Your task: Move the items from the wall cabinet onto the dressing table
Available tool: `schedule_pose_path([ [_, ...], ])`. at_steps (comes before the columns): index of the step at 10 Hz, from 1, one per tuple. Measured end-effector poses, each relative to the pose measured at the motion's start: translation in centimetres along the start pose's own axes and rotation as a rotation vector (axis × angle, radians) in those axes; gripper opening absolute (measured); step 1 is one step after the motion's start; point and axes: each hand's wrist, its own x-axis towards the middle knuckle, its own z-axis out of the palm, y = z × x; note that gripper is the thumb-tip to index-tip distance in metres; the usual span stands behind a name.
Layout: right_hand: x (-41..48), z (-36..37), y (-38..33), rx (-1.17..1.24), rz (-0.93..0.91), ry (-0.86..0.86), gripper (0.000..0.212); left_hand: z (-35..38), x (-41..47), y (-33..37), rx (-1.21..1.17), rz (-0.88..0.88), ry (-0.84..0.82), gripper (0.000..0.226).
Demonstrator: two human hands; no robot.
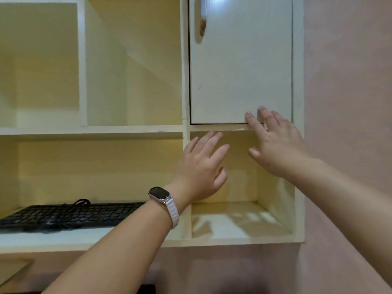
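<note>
Head view. Two bare forearms rise from the lower edge of the frame toward a pale wall cabinet (184, 81) mounted on a pink wall (347, 102). The left wrist carries a smartwatch (160, 194) with a dark face and a white band. The left hand (200, 166) is raised in front of the divider between the two lower compartments, fingers spread and empty, palm turned toward the cabinet. The right hand (275, 143) is likewise spread and holds nothing; its fingertips (248, 115) overlap the bottom edge of the closed cabinet door (239, 71), near that door's lower right corner. Whether they press on the door cannot be told. The door's handle (203, 18) hangs near its upper left edge. Beneath the door lies an open lower right compartment (244, 219), its glossy shelf reflecting light. In the wide lower left compartment a black keyboard (70, 215) lies flat on the shelf near its front edge, with its black cable (79, 203) looped on top. The upper left compartments show only their yellow back panels.
</note>
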Motion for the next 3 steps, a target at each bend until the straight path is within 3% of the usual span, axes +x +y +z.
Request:
schedule_pose_path([
  [3,-5.7,-3.1,-3.6,0.05,0.037,-0.006,0.062,-3.5,-4.4,-1.2,-0.21,-0.037,0.121,0.049],
])
